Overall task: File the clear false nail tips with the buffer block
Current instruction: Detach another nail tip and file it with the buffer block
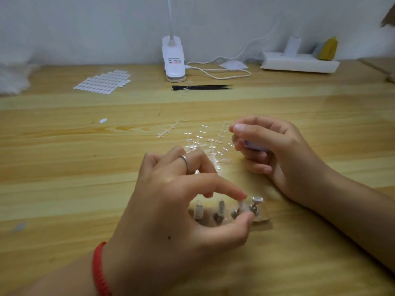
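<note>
Left hand (188, 201): near the front edge of the tabletop (64, 159), at its centre; the grip pinches a clear nail tip (241, 205) between thumb and index finger.
Right hand (280, 152): right of centre, wrist resting on the tabletop; the grip is curled round a pale lilac-white piece, apparently the buffer block (254, 146), which the fingers largely hide.
Holder stand (255, 207): a row of four small posts under the left hand's fingers; the pinched tip sits at the third post from the left.
Obstruction: the left palm covers the stand's left end, so its base cannot be fully seen.
Clear strips (205, 142): ladder-like plastic pieces scattered between the two hands and just beyond them, towards mid-tabletop.
Tweezers (201, 87): black, lying flat near the back edge, centre.
Clip lamp (173, 60): white, at the back edge, just behind the tweezers; its white cable (224, 72) loops to the right.
Power strip (299, 63): white, back edge, right side, beside a yellow object (327, 49).
Sticker sheet (103, 82): pale oval tabs in rows, back left; one loose tab (103, 120) lies apart, nearer the middle.
White fluff (10, 76): at the left edge, blurred.
Surface: light wood, grain running left to right, glossy.
Room: plain pale wall (85, 28) directly behind the back edge.
</note>
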